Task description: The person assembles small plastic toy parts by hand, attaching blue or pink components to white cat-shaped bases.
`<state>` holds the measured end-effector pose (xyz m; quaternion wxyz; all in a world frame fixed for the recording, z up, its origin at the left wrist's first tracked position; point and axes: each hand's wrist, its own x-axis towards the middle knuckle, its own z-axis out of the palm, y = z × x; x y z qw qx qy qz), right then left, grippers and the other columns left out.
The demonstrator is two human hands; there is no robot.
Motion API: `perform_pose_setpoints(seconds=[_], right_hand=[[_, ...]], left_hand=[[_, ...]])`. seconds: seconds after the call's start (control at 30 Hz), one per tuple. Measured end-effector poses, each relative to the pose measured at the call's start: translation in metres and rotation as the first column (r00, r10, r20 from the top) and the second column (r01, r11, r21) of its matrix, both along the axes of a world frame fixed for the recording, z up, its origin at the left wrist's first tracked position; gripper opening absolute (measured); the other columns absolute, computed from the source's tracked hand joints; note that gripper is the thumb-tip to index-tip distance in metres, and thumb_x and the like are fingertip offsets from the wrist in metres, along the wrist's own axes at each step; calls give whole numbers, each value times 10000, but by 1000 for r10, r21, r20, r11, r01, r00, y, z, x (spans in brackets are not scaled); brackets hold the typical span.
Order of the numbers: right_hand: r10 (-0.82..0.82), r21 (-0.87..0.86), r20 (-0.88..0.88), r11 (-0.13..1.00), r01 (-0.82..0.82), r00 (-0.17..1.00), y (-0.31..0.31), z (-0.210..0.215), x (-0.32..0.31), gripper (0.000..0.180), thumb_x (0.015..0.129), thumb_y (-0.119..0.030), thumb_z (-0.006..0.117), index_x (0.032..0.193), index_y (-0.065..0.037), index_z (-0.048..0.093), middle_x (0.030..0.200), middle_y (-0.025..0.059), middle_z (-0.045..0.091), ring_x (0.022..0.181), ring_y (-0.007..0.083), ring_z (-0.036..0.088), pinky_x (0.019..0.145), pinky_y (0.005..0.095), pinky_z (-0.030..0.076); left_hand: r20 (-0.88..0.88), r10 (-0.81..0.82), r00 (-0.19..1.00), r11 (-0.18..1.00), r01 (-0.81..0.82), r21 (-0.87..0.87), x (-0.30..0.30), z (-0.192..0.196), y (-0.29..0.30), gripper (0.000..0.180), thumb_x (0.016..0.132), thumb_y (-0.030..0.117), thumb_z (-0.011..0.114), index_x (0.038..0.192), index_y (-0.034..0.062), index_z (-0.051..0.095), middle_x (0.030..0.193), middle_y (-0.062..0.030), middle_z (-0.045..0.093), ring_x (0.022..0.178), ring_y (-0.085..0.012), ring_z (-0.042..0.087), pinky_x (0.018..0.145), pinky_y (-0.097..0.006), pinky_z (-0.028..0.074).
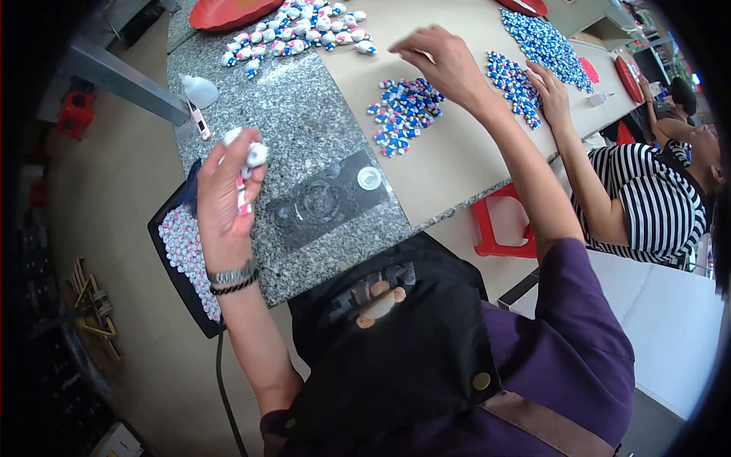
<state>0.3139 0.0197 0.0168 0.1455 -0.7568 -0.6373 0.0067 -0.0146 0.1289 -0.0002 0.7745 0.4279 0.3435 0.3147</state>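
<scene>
My left hand [232, 179] is raised over the left edge of the granite worktop, its fingers closed on small white-and-pink figurines [256, 155]. One round white piece shows by the fingertips and another pink-and-white piece lies lower against the palm. My right hand [444, 65] is stretched out above the beige tabletop with its fingers apart, slightly blurred, and no object shows in it. Just below it lies a heap of small blue, white and red pieces [403, 110]. Larger white figurines with blue and pink parts [304, 30] are gathered beyond, towards the left.
A white squeeze bottle [199, 91] and a small pinkish-white tool [200, 123] are at the left edge. A small clear cup [369, 178] sits on a dark plate [304, 209]. A black tray [185, 263] holds white pieces. A co-worker's hand [550, 95] touches another blue heap [516, 90].
</scene>
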Motion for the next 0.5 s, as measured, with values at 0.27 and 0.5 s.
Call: perform_pose_setpoints(seconds=[0.27,0.5], right_hand=[[-40,246,-179,966,84,983,-82,-56,-25,368,972,-215,499,1309,-73,539,1363,180,494,1278,345,448,1062,402,380],[37,365,-86,931,-3,996,-56,-30,-50,310,883,-153,610,1185,-87,632,1258,124,566,1206,305,489,1023,396,407]], left_hand=[[-539,385,749,337,430,838,27,-28,1,260,700,197,813,895,48,724,830,-160,648,767,-332,627,688,-401,481],[-563,372,738,338,458,823,26,-27,-4,299,703,227,806,938,63,721,860,-135,644,779,-314,628,690,-400,485]])
